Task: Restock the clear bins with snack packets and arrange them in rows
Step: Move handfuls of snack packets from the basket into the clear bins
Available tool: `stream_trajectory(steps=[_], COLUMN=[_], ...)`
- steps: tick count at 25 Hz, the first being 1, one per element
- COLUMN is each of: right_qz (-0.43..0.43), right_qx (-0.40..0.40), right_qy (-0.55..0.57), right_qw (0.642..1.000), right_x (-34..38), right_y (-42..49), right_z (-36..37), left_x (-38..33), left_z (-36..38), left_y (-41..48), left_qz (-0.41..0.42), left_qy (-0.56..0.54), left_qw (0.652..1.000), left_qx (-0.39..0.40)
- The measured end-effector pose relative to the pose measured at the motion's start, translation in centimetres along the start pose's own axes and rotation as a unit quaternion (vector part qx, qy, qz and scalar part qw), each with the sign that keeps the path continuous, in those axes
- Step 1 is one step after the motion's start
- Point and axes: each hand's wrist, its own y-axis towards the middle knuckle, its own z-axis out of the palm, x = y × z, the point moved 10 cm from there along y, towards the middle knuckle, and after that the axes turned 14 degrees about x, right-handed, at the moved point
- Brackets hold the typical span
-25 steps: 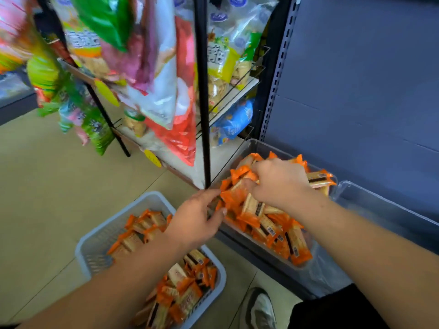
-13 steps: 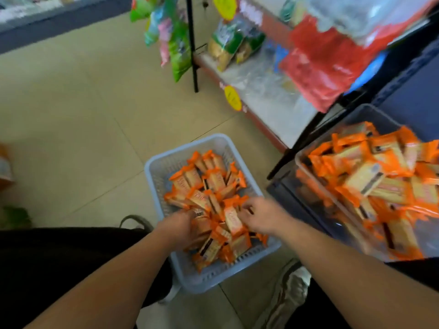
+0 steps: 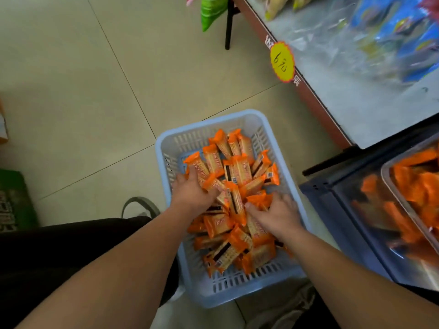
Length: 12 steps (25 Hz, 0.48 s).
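A light blue slatted basket [image 3: 292, 186] stands on the floor, holding a loose heap of orange snack packets [image 3: 238, 169]. Both hands are down in the heap. My left hand [image 3: 193, 192] curls its fingers round packets at the heap's left side. My right hand [image 3: 276, 213] grips packets at the right side, thumb pressed against one. At the right edge a clear bin [image 3: 389, 176] on the low shelf holds more orange packets [image 3: 418, 186], blurred.
A white display shelf [image 3: 370, 108] with bagged snacks and a yellow price tag [image 3: 281, 61] runs along the upper right, on a black leg [image 3: 228, 24]. A green carton [image 3: 14, 198] sits at the left. My shoes flank the basket on beige tiles.
Both hands left the clear bin and dropped into the floor basket; my view swung down from the shelf. Since half a second ago the fingers have closed into the packets.
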Motion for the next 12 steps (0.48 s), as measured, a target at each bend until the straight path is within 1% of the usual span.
stream_trajectory(steps=[3,6,9,10,12], right_qz=[0.016,0.016,0.012,0.012,0.01], right_qx=[0.067,0.076,0.089,0.097,0.109], right_qy=[0.061,0.091,0.114,0.116,0.106], right_qw=[0.996,0.993,0.989,0.988,0.988], right_x=[-0.3,-0.4,0.1,0.3,0.4], right_y=[0.4,0.9,1.2,1.1,0.9], right_z=[1.6,1.7,1.8,2.0,2.2], left_x=[0.0,-0.2,-0.6,-0.9,-1.1], left_z=[-0.4,-0.2,-0.8,-1.2,-1.3], left_y=[1.6,1.8,1.4,1.4,1.5], left_qz=[-0.033,-0.047,-0.052,-0.043,-0.018], left_qy=[0.053,0.107,0.138,0.119,0.002], left_qw=[0.998,0.993,0.989,0.992,1.0], left_qx=[0.015,0.016,-0.02,-0.031,-0.026])
